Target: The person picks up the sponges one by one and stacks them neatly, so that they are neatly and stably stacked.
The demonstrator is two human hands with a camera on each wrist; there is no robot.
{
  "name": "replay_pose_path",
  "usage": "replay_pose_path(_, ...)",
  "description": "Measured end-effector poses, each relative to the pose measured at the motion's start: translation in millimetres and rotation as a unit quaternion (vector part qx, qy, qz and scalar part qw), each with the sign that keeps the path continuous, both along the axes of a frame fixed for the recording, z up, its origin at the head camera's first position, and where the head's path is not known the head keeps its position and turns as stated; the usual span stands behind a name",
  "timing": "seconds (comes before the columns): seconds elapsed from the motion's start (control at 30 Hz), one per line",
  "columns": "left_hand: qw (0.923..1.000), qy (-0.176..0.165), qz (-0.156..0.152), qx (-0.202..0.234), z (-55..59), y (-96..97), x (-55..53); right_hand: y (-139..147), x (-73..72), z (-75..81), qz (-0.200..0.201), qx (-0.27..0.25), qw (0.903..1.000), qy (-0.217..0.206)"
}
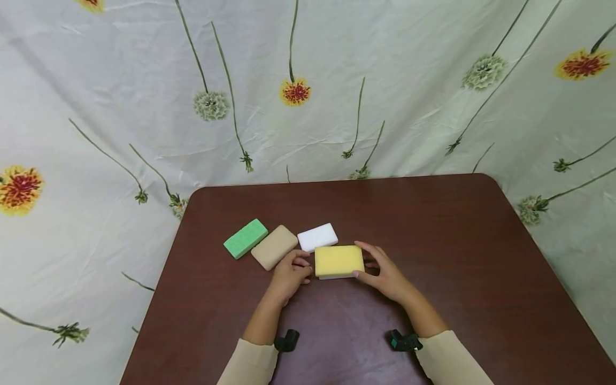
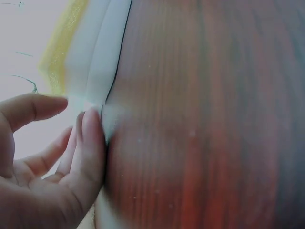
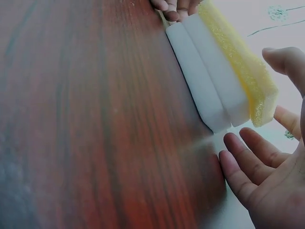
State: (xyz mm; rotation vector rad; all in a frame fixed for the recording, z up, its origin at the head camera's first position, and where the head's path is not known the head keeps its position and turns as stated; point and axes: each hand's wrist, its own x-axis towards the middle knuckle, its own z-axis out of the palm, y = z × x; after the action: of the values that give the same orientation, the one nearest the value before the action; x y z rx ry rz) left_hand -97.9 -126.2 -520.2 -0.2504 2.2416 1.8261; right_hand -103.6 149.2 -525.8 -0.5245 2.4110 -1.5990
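Note:
A yellow sponge (image 1: pixel 339 260) lies flat near the table's middle. Seen from the right wrist, its yellow top layer (image 3: pixel 238 62) sits over two white layers (image 3: pixel 205 71) with a seam between them. My left hand (image 1: pixel 291 275) rests by the left end, fingers loosely bent and holding nothing. Around the right end my right hand (image 1: pixel 392 275) is spread, thumb and forefinger at its corners in the head view. The right wrist view shows a gap between those fingers (image 3: pixel 252 157) and the white layers.
Behind the yellow sponge lies a white block (image 1: pixel 317 237). A beige sponge (image 1: pixel 275 247) and a green sponge (image 1: pixel 246 238) lie to the left, side by side and slanted. The brown table (image 1: pixel 457 230) ends at a flowered cloth (image 1: pixel 337 133) behind it.

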Motion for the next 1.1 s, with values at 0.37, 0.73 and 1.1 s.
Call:
replay_pose_path(0.37,0.9974,0.015,0.047,-0.053,7.5,-4.8,-4.4,-1,0.2,0.3,0.0,0.004,1.0,0.006)
replay_pose_path(0.73,0.9924,0.021,0.037,-0.116,6.1,-8.2,-14.4,-1,-0.8,-2.4,-0.004,0.013,0.9999,0.01)
replay_pose_path(1.1,0.9917,0.019,0.015,-0.127,4.7,-12.5,-28.8,-2,-0.5,-1.5,-0.007,0.016,0.9998,0.006)
